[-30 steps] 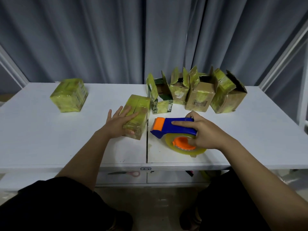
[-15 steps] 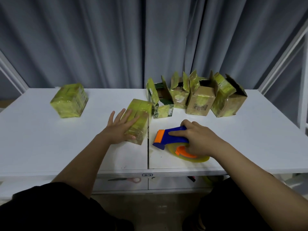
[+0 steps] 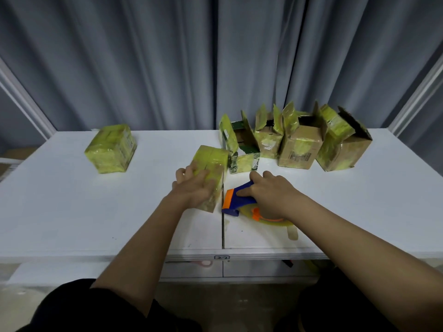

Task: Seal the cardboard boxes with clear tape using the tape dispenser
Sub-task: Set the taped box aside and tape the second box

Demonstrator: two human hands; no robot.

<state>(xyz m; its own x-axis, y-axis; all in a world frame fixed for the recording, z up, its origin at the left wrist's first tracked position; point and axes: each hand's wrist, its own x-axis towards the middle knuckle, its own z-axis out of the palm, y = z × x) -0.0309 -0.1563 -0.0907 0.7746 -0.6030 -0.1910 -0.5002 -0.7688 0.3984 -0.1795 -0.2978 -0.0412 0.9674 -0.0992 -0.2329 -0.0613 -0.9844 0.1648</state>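
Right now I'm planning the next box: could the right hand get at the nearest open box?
Probably yes. The right hand grips the dispenser, just in front of the open box, with only bare table between. It would likely have to let go first.

— What's the worktop (image 3: 72, 212) made of?
— A smooth, matt white board. It looks painted or laminated.
— And the boxes?
— The open boxes (image 3: 297, 149) are brown cardboard, patched with glossy yellowish tape. The wrapped box (image 3: 211, 161) and the far box (image 3: 110, 149) are shiny with tape all over.
— The tape dispenser (image 3: 237, 200)?
— Smooth blue and orange plastic, holding a glossy clear roll.
— And behind it all?
— A grey cloth curtain (image 3: 167, 56), soft and matt.
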